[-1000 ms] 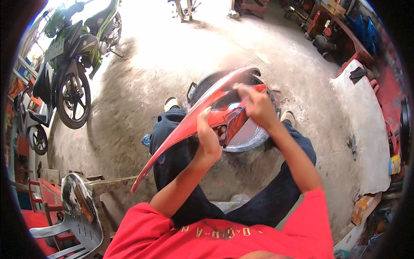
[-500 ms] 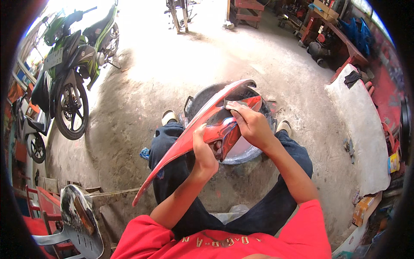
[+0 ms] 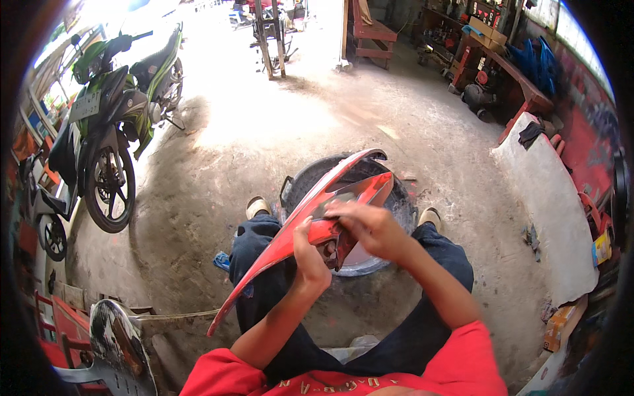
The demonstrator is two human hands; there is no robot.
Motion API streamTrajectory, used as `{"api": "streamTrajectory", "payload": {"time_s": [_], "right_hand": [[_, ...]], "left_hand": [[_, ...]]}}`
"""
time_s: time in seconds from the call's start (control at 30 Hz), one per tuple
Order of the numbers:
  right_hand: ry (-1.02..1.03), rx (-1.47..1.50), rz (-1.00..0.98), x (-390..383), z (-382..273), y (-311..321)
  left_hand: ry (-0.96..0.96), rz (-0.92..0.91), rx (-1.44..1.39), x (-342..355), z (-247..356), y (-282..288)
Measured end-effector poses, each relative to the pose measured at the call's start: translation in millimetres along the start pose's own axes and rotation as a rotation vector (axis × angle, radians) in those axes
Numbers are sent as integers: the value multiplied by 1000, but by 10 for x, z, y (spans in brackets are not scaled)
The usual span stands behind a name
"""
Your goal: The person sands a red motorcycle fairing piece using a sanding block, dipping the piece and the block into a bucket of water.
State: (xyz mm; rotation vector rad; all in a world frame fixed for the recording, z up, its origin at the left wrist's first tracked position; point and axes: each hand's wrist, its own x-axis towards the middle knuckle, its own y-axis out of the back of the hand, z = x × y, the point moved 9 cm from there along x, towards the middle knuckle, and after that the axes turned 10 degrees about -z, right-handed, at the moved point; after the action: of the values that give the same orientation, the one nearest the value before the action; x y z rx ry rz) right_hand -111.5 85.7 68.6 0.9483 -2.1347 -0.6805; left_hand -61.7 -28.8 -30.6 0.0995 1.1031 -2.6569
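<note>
Stained grey floor (image 3: 185, 264) spreads all round. Strong light floods in from 11 to 12 o'clock, bleaching a patch (image 3: 247, 125) of it. A red bench (image 3: 375, 36) stands at 1 o'clock, a red desk (image 3: 525, 90) at 2, a blotchy red wall (image 3: 593, 142) at 3, a grey chair (image 3: 129, 376) at 8.

Floor (image 3: 254, 129) beyond basin (image 3: 306, 182): white daylight glare. Left of basin: soft shadow. Far around basin: bent edges, dark vignette.

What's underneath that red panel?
A round dark basin with pale contents shows below the red panel, and the left trouser leg lies under its long tapering end. The panel and right hand hide much of the basin's interior.
</note>
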Motion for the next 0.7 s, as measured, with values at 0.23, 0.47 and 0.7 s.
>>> {"api": "streamTrajectory", "payload": {"time_s": [0.23, 0.47, 0.7], "right_hand": [[-9, -69, 7, -34, 70, -36], [-191, -1, 102, -101, 519, 153], [-155, 55, 93, -88, 411, 99]], "left_hand": [[-26, -28, 30, -45, 75, -87], [-5, -27, 38, -62, 13, -108], [9, 16, 4, -12, -16, -69]]}}
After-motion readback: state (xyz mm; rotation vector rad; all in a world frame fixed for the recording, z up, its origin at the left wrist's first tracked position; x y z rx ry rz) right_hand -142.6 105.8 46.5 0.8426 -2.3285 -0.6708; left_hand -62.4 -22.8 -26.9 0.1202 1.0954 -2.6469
